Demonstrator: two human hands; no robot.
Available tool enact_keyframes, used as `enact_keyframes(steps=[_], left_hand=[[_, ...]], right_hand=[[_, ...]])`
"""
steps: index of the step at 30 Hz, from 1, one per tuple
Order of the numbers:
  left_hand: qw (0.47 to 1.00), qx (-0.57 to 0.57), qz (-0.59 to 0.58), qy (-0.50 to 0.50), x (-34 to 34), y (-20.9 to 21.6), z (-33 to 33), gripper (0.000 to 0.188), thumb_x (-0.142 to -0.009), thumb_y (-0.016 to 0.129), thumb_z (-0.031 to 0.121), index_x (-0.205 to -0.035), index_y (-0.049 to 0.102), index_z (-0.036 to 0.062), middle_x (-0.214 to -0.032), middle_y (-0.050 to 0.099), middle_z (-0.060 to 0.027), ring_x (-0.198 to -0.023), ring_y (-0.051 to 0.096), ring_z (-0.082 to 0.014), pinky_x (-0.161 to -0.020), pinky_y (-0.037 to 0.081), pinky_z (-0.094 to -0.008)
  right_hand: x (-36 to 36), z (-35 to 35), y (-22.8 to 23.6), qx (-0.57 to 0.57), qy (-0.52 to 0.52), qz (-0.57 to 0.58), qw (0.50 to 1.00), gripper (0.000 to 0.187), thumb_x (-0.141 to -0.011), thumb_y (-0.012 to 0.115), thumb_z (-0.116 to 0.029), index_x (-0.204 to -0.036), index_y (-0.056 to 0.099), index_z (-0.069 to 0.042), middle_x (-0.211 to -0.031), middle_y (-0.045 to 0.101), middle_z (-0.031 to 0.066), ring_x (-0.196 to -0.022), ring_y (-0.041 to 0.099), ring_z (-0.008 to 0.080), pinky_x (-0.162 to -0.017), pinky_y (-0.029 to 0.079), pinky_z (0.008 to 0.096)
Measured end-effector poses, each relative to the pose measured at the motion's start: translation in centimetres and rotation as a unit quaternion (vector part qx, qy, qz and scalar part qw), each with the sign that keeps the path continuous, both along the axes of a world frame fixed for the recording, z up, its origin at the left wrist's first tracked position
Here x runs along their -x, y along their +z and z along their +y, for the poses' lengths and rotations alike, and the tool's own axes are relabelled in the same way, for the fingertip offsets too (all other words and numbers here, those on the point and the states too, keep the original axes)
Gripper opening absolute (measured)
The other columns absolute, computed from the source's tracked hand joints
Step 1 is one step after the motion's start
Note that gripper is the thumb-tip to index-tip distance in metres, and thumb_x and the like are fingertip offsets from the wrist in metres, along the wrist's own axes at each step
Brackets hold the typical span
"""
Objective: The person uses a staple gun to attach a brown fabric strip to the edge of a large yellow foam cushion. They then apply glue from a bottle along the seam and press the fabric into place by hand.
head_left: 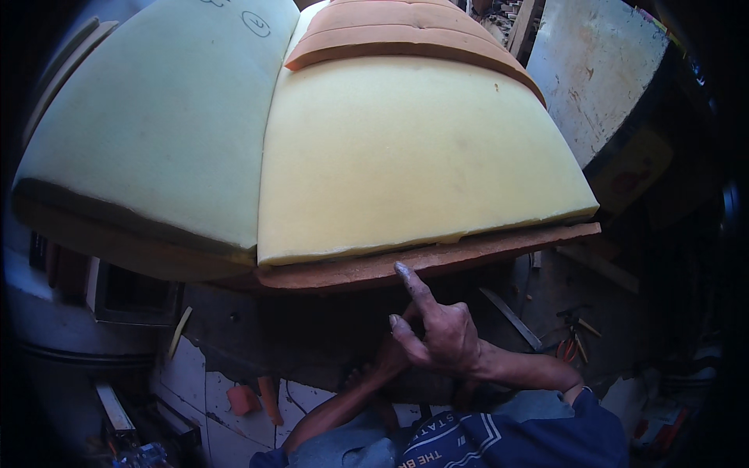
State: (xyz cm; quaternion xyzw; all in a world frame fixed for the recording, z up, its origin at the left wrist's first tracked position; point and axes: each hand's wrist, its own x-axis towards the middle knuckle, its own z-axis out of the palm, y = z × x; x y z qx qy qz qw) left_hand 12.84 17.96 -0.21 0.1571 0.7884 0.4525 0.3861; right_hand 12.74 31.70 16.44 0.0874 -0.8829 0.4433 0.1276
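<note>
R hand point(441, 335) forefinger at orange foam point(437, 261) edge.

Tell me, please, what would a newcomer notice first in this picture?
The eye goes first to the large yellow foam slab filling the centre, lying on a thinner orange-brown foam sheet and butting against a pale green foam slab on the left. At its far end lies an orange foam piece. Below, the right hand points one finger up at the orange-brown edge, while the left hand is mostly hidden behind it.
</note>
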Motion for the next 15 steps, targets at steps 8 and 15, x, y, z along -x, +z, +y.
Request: enact_keyframes(steps=[8, 15], left_hand=[[0.998, 0.012, 0.038, 0.049, -0.6, 2.1, -3.0, 0.051, -0.089, 0.077, 0.038, -0.127, 0.069, 0.0045, -0.115, 0.074, -0.0259, -0.112, 0.072, -0.0412, -0.092, 0.059, -0.0462], [0.996, 0.009, 0.059, 0.071, -0.8, 2.8, -4.8, 0.051, -0.088, 0.078, 0.037, -0.126, 0.069, 0.0044, -0.114, 0.074, -0.0256, -0.111, 0.072, -0.0410, -0.091, 0.059, -0.0461]], right_hand=[[1.8, -6.5, -0.5, -0.094, 0.077, 0.000, 0.993, 0.082, -0.091, 0.071, -0.020, -0.158, 0.033, 0.008, -0.061, 0.065, 0.0128, -0.048, 0.066, 0.0291, -0.046, 0.054, 0.0426], [2.2, -8.0, -0.3, -0.071, 0.096, -0.010, 0.993, 0.084, -0.093, 0.069, -0.019, -0.160, 0.027, 0.008, -0.066, 0.067, 0.0168, -0.049, 0.066, 0.0313, -0.044, 0.052, 0.0450]])
